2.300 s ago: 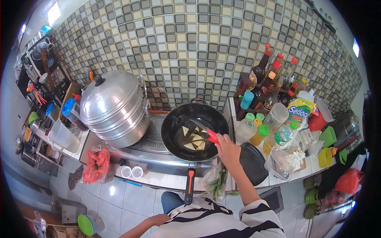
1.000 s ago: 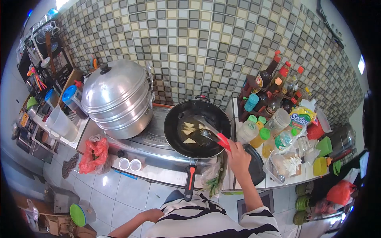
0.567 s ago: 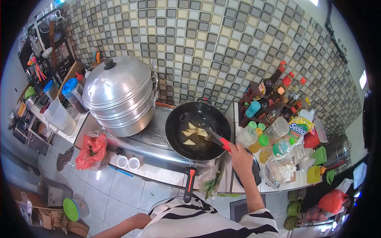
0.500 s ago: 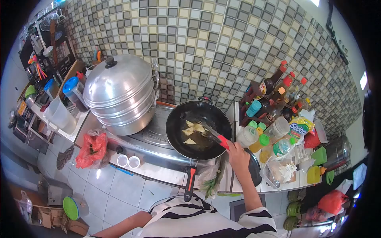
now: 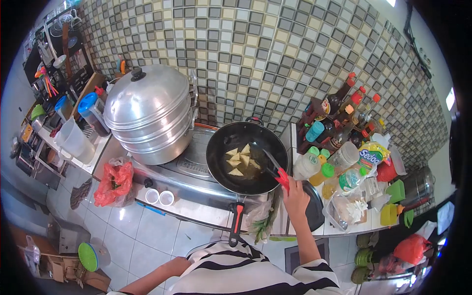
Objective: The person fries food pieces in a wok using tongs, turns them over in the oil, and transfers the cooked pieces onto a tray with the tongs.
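My right hand (image 5: pixel 296 197) is closed around the red handles of a pair of tongs (image 5: pixel 282 178). The dark arms of the tongs reach over the right side of a black wok (image 5: pixel 263 140), and they look spread apart with nothing between them. Several pale triangular food pieces (image 5: pixel 235 172) lie in shallow oil at the wok's middle. The wok sits on the stove, its red-and-black handle (image 5: pixel 237 219) pointing towards me. Down at my waist on the left is my left hand (image 5: pixel 179 266), its fingers hidden against the striped shirt.
A large aluminium steamer (image 5: pixel 150 115) stands left of the wok. Two small white cups (image 5: pixel 166 198) and a red plastic bag (image 5: pixel 114 183) are near the counter's front edge. Bottles (image 5: pixel 339 96) and jars (image 5: pixel 306 166) crowd the right counter, beside a black lid (image 5: pixel 313 206).
The tongs have drawn back to the right, away from the food, and their arms have spread. More triangular pieces now show apart in the oil.
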Available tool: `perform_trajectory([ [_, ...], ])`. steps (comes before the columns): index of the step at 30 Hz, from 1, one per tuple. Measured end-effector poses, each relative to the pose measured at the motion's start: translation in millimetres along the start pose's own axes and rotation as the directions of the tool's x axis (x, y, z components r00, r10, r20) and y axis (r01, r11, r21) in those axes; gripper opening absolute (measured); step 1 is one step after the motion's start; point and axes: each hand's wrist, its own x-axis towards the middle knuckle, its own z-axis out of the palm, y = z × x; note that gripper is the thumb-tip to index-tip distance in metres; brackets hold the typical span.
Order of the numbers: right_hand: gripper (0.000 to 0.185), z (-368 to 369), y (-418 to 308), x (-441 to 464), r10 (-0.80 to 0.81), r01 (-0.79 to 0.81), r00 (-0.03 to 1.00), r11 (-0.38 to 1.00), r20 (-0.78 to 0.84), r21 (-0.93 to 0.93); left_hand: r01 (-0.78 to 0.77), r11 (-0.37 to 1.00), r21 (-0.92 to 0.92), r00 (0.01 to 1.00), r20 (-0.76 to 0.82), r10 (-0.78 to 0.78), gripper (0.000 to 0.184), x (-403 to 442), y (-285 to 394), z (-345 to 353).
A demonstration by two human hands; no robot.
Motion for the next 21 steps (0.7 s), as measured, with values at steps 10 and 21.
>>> perform_trajectory([
  [10, 0.033, -48, -12, -20, 0.041, -0.055, 0.997, 0.967, 0.058, 0.251, -0.033, 0.998, -0.047, 0.993, 0.114, 0.038, 0.03, 5, 3, -22],
  [21, 0.033, 1, -17, -17, 0.124, -0.116, 0.992, 0.959, -0.016, 0.257, -0.07, 0.998, 0.005, 0.985, 0.161, 0.068, 0.03, 15, 0, -22],
])
